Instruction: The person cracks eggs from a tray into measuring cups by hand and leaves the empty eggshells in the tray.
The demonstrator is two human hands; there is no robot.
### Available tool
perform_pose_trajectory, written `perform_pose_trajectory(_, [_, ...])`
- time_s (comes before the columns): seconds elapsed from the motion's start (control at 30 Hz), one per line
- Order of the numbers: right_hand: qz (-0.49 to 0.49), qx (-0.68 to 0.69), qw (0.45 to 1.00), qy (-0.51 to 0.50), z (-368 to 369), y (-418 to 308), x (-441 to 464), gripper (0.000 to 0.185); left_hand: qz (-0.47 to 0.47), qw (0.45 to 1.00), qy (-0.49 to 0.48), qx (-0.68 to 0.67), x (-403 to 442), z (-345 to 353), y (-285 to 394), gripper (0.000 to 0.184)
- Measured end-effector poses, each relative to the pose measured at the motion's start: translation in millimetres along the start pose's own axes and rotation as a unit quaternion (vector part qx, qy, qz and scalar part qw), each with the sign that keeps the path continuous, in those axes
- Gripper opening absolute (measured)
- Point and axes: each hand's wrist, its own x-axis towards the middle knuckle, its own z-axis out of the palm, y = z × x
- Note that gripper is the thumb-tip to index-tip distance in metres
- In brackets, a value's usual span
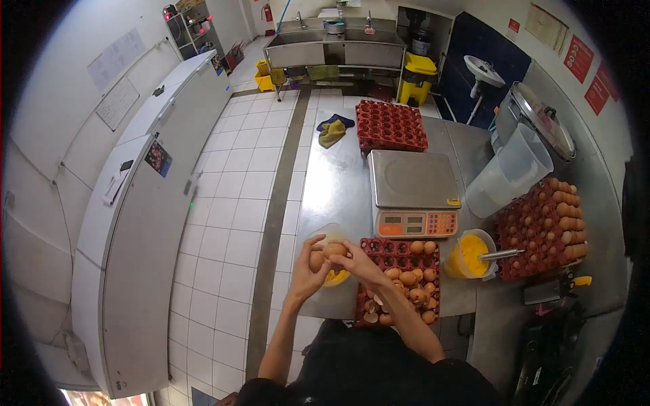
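Both of my hands are together over a clear container [333, 279] with yellow egg in it, on the steel table. My left hand [308, 272] is closed round a brown egg [316, 261]. Against it, my right hand [357, 261] grips another brown egg [334, 250]. The two eggs are side by side, touching or nearly so. Just right of my hands lies a red egg tray [379, 247] with eggs and broken shells [372, 306]. My right forearm passes over part of this tray.
Behind the tray stands a scale [415, 179]. A jug of beaten egg [470, 256] with a metal tool is at the right, near stacked egg trays [531, 230] and a tall clear container [511, 172]. Empty red trays [391, 125] and cloths [332, 132] lie at the back.
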Motion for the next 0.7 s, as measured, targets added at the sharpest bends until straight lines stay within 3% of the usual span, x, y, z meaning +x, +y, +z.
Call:
perform_pose_trajectory(0.13, [-0.032,-0.078,0.995,-0.046,4,-29,-11,0.054,0.081,0.990,-0.039,0.104,5,-19,-3,0.047])
perform_pose_trajectory(0.2, [-0.052,-0.239,0.969,0.017,7,-32,-12,0.056,0.075,0.988,-0.047,0.124,6,-25,-2,0.042])
perform_pose_trajectory(0.33, [-0.109,-0.290,0.951,0.020,7,-18,-3,0.055,0.098,0.982,-0.063,0.149,11,-32,3,0.042])
perform_pose_trajectory(0.4, [-0.233,-0.337,0.910,0.059,11,-13,0,0.057,0.134,0.971,-0.046,0.190,11,-32,9,0.043])
perform_pose_trajectory(0.63, [-0.263,-0.385,0.882,0.063,11,-28,-5,0.059,0.212,0.947,-0.046,0.235,12,-45,16,0.048])
perform_pose_trajectory(0.7, [-0.278,-0.417,0.864,0.035,5,-26,-7,0.060,0.184,0.952,-0.055,0.240,7,-42,23,0.048])
